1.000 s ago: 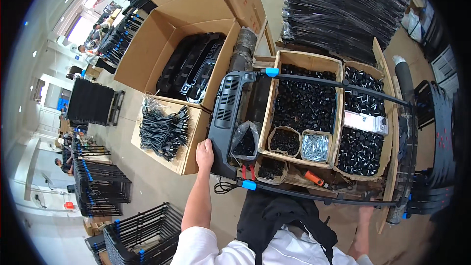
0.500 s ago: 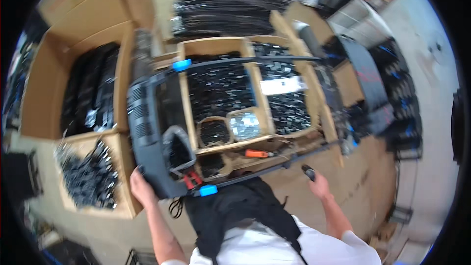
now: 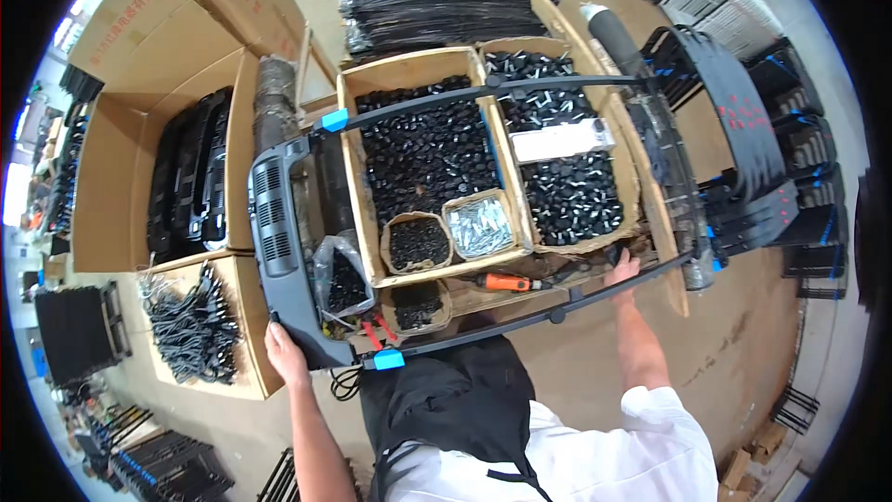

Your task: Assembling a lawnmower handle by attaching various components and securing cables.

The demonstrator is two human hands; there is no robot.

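In front of me a long frame lies across wooden bins, with a grey vented end piece (image 3: 276, 223) on the left and black rails (image 3: 557, 305) joined by blue corner clips (image 3: 388, 359). My left hand (image 3: 285, 353) is closed round the lower outer edge of that end piece. My right hand (image 3: 623, 273) is reaching over the near rail at the right, its fingers around a small black part (image 3: 614, 252) beside the bin's front edge; the part's exact kind is unclear. An orange-handled tool (image 3: 507, 282) lies on the ledge between the bins and the near rail.
Wooden bins hold black fittings (image 3: 427, 149) and screws (image 3: 480, 226); a white box (image 3: 562, 140) rests on the right bin. Leftward stand a carton (image 3: 102, 195) of black panels and a cable bundle (image 3: 195, 325). Curved black panels (image 3: 753, 121) are stacked at right.
My right hand has moved up and slightly right, from below the near rail to over it at the bin's edge. My left hand stays on the end piece. The view has shifted slightly.
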